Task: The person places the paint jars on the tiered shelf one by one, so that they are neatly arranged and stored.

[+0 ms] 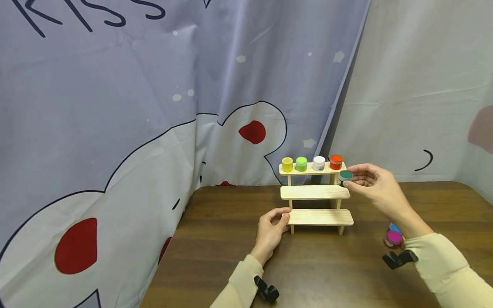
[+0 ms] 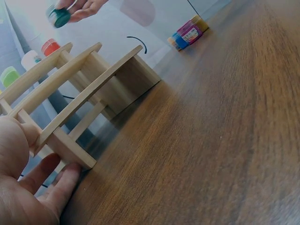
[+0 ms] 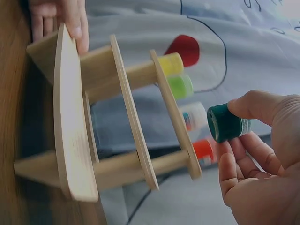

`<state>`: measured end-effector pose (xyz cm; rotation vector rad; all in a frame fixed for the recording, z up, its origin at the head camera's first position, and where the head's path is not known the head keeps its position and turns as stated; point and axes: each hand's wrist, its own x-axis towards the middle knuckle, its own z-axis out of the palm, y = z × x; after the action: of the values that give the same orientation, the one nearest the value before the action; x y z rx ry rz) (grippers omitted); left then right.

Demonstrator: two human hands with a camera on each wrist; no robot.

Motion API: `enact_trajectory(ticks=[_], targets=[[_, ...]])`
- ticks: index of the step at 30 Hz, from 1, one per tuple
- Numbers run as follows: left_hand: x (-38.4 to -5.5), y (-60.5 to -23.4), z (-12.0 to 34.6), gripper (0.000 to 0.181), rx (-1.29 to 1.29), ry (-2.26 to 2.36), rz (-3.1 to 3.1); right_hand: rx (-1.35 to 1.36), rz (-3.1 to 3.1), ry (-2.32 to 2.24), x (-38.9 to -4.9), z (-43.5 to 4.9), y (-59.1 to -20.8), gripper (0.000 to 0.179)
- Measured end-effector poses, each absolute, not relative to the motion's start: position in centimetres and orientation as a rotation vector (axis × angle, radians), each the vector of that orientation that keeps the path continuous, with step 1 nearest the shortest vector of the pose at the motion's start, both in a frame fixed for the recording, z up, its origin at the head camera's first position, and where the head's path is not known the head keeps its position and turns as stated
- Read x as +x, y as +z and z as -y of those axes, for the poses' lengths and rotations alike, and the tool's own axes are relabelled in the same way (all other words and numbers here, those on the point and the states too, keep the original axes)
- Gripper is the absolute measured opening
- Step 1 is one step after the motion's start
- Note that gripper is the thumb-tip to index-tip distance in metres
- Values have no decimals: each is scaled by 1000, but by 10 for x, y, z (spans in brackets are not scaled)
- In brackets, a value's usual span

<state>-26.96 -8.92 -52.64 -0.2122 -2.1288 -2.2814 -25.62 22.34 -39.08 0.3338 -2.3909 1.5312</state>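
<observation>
A three-tier wooden stand (image 1: 315,192) is on the table, with yellow (image 1: 287,164), light green (image 1: 301,164), white (image 1: 319,163) and red (image 1: 336,162) small paint jars lined up on its top tier. Between thumb and fingers my right hand (image 1: 377,190) pinches a dark green paint jar (image 3: 225,123), held in the air just off the stand's right end. The jar's lid points toward the stand in the right wrist view. My left hand (image 1: 269,233) grips the left end of the lowest tier, thumb above and fingers by the leg (image 2: 70,147).
On the brown wooden table (image 1: 231,256), right of the stand, a magenta jar (image 1: 393,238) and a blue jar (image 1: 395,228) lie close together, with something yellow partly hidden beside them. A printed curtain (image 1: 154,149) hangs behind the table.
</observation>
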Motion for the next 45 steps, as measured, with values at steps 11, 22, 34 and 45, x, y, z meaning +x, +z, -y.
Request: enact_trajectory(ticks=[11, 22, 34, 45], targets=[[-270, -526, 90, 20, -211, -2297, 2111, 511, 2353, 1610, -279, -171, -387, 43], [-271, -527, 90, 18, -190, -2267, 2130, 571, 2393, 1695, -293, -135, -390, 42], [-269, -526, 89, 19, -215, -2290, 2118, 572, 2429, 1702, -303, -115, -408, 42], [-270, -525, 90, 19, -213, -2297, 2113, 594, 2488, 1615, -309, -107, -421, 38]])
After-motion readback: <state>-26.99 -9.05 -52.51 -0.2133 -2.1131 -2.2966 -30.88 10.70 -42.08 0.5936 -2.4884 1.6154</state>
